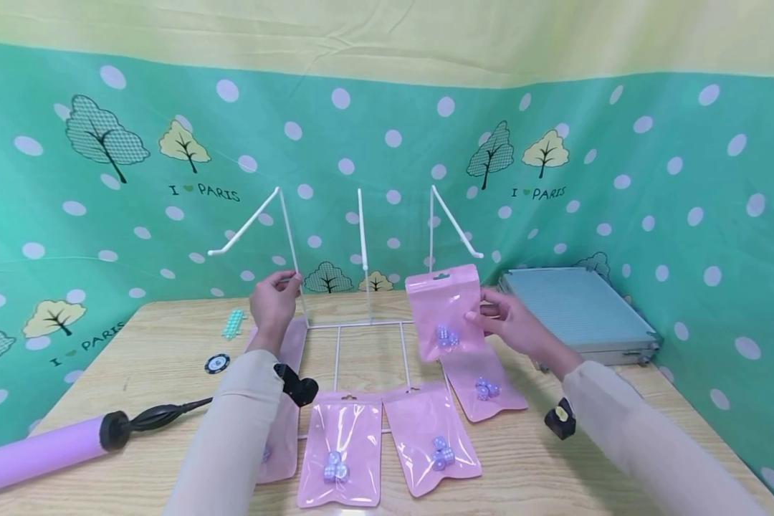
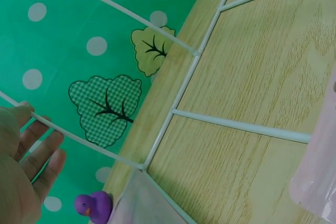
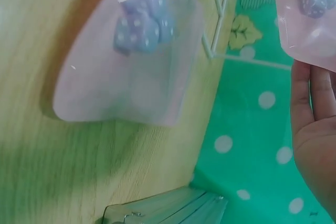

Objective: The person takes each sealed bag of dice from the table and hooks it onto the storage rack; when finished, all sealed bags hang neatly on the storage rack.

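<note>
At the left upright of a white wire rack point(image 1: 361, 236), my left hand point(image 1: 274, 304) pinches the thin rod between thumb and fingers. The left wrist view shows that rod point(image 2: 84, 142) passing across the fingertips. My right hand point(image 1: 512, 322) grips a pink zip pouch point(image 1: 445, 304) by its right edge, raised in front of the rack's right upright. Purple dice point(image 1: 448, 337) show through its clear front. Below it, another pink pouch point(image 1: 484, 383) with dice hangs over the rack's right side, partly covered by the raised one.
More pink pouches point(image 1: 342, 423) lie along the rack's front. On the left are a purple pump point(image 1: 39, 455), a round black-and-white chip point(image 1: 217, 363) and a teal piece point(image 1: 233, 324). A silver case point(image 1: 580, 308) sits at right; a purple rubber duck point(image 2: 95, 206) is near the rack corner.
</note>
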Motion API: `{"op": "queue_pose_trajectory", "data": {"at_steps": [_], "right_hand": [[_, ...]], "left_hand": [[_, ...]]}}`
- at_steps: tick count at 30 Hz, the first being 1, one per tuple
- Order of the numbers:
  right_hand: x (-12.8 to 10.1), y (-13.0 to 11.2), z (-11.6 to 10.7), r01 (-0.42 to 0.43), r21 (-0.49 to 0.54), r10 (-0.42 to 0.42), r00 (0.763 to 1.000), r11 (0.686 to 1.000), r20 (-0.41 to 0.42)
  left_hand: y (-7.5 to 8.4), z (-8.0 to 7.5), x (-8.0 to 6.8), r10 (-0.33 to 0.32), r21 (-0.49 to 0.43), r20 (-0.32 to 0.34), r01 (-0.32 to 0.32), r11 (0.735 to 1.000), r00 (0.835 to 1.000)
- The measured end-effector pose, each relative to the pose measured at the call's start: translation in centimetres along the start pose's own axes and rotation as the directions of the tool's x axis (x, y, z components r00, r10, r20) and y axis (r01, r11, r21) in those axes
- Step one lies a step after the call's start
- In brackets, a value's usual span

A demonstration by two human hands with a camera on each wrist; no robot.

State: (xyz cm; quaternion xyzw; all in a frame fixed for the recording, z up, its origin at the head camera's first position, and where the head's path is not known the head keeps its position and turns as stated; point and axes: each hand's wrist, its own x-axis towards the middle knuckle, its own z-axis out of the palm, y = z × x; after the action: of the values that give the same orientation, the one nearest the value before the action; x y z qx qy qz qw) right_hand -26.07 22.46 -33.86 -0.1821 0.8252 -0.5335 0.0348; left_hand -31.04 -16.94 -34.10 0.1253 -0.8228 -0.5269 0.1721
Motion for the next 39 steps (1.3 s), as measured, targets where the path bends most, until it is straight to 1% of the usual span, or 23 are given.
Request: {"op": "queue_pose_trajectory", "data": {"at_steps": [4,7,11,15,18,20,23,27,31,35,39], "right_hand": [[-1.0,-0.5,0.5,0.034,0.021,-0.035,0.999,0.999,0.025],[-1.9,-0.9,0.8,0.084,0.032,-0.085,0.995,0.996,0.05],[-2.8,-1.4,1.1,0.166,0.025,-0.167,0.984,0.986,0.063],[-3.8,-1.9,1.0,0.193,-0.004,-0.192,0.981,0.981,0.041],[-4.7,-2.5,1.0,0.201,-0.04,-0.201,0.98,0.979,0.001],[-5.2,-3.0,1.0,0.219,-0.056,-0.221,0.975,0.974,-0.027],[-5.8,-3.6,0.9,0.261,-0.069,-0.265,0.962,0.963,-0.06],[-6.6,-4.4,0.8,0.316,-0.077,-0.322,0.943,0.946,-0.084],[-7.4,-5.4,0.6,0.368,-0.063,-0.373,0.922,0.928,-0.107],[-7.9,-6.2,0.3,0.42,-0.056,-0.424,0.894,0.906,-0.145],[-8.3,-6.8,0.0,0.461,-0.015,-0.456,0.871,0.887,-0.181]], "left_hand": [[-0.1,0.1,0.0,-0.005,0.001,0.001,0.005,1.0,1.0],[-0.1,0.1,0.1,-0.005,0.001,0.002,0.005,1.0,1.0],[-0.1,0.1,0.1,-0.006,0.002,0.005,0.006,1.0,1.0],[0.0,0.1,0.1,-0.006,0.006,0.008,0.006,1.0,1.0],[0.0,0.2,0.1,-0.006,0.008,0.007,0.006,1.0,1.0],[0.0,0.2,0.1,-0.004,0.01,0.006,0.004,1.0,1.0],[-0.1,0.3,0.2,0.002,0.013,0.004,-0.002,1.0,1.0],[-0.1,0.3,0.2,0.0,0.019,0.002,0.0,1.0,1.0],[-0.1,0.2,0.1,-0.003,0.024,0.003,0.003,1.0,1.0],[0.0,0.2,0.0,-0.007,0.023,0.004,0.007,1.0,1.0],[0.1,0.1,-0.1,-0.017,0.016,0.002,0.017,1.0,1.0]]}}
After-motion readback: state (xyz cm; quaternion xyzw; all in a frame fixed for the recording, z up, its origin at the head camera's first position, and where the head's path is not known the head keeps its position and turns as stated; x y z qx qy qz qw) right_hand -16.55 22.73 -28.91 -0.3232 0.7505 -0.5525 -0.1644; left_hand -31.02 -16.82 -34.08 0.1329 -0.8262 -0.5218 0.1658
